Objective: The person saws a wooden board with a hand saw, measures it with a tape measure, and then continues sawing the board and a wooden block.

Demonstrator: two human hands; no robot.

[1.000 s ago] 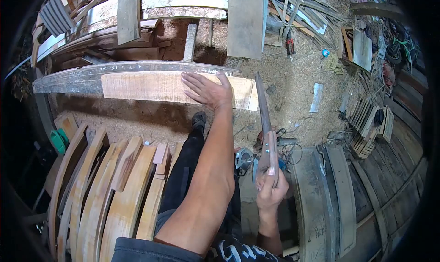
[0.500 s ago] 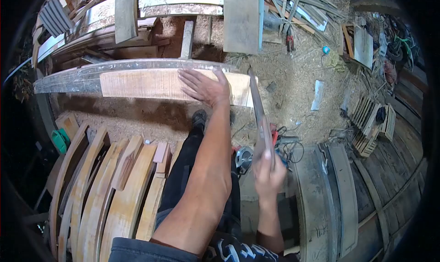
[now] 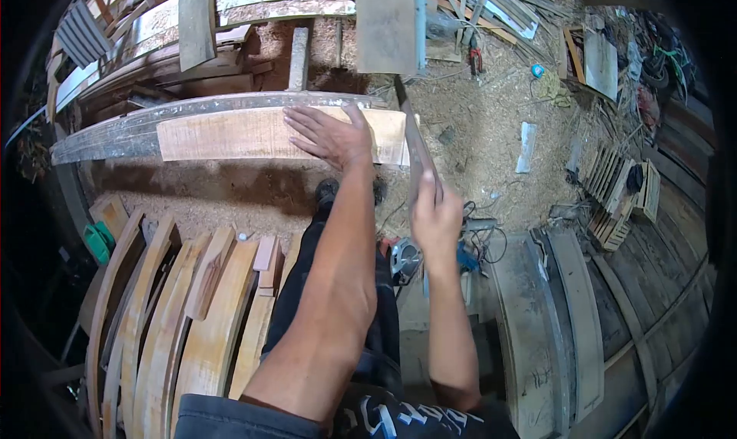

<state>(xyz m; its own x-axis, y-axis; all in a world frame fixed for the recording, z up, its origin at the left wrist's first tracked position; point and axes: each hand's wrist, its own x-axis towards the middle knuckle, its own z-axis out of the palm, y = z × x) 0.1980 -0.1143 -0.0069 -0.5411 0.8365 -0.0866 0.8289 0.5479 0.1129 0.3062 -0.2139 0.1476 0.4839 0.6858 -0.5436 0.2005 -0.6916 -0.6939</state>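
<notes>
A pale wooden board (image 3: 223, 136) lies along a grey, scuffed beam (image 3: 107, 141) in front of me. My left hand (image 3: 335, 138) rests flat on the board's right part, fingers spread and thumb apart. In my right hand (image 3: 437, 216) is a handsaw (image 3: 417, 143), its handle wrapped by the fingers. The blade stands at the board's right end, its tip pointing away from me past the far edge. A narrow strip of pale wood shows just right of the blade.
Several curved timber pieces (image 3: 219, 339) stand at the lower left. A circular saw (image 3: 404, 259) sits on the ground by my legs. Planks (image 3: 384, 24) lie beyond the beam. Red-handled pliers (image 3: 476, 59), a tape measure (image 3: 537, 71) and slatted wood (image 3: 614, 186) are to the right.
My right hand has pushed the handsaw forward, away from me, along the board's end. My left hand stays on the board. The whole view has shifted slightly.
</notes>
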